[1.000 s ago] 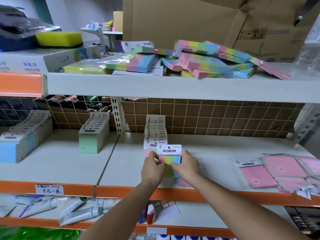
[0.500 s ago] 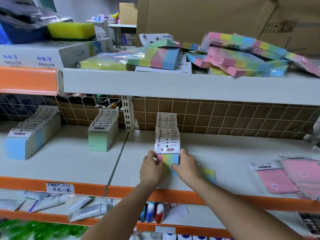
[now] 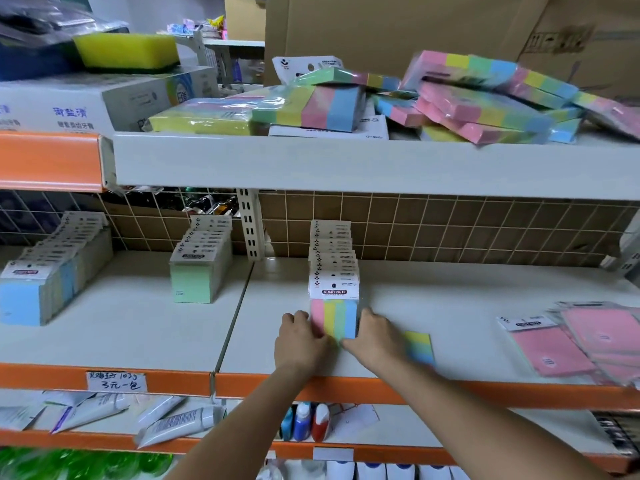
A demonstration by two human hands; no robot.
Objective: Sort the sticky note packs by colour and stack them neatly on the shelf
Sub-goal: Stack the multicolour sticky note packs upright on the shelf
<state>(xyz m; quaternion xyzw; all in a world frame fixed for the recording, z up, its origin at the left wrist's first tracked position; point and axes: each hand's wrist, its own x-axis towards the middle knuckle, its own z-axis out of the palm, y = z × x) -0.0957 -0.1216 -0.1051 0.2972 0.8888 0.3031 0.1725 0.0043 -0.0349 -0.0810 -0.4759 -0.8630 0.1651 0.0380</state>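
Observation:
A row of rainbow sticky note packs (image 3: 334,268) stands upright on the middle shelf (image 3: 450,292). The front rainbow pack (image 3: 335,315) stands between my two hands. My left hand (image 3: 299,341) grips its left side and my right hand (image 3: 375,336) grips its right side. A flat rainbow pack (image 3: 419,346) lies just right of my right hand. A green row (image 3: 199,268) and a blue row (image 3: 45,285) stand further left. Loose pink packs (image 3: 581,337) lie at the right. Many rainbow packs (image 3: 450,98) lie jumbled on the upper shelf.
A yellow sponge (image 3: 128,51) sits on a white box (image 3: 104,102) at the upper left. Cardboard boxes (image 3: 415,26) stand behind the upper shelf. Tubes (image 3: 173,424) and small bottles (image 3: 304,420) lie on the lower shelf. A handwritten price label (image 3: 116,381) is stuck on the orange shelf edge.
The front rainbow pack has been pushed back upright against its row, with both hands staying at its sides. The view has shifted, so the shelves sit further right.

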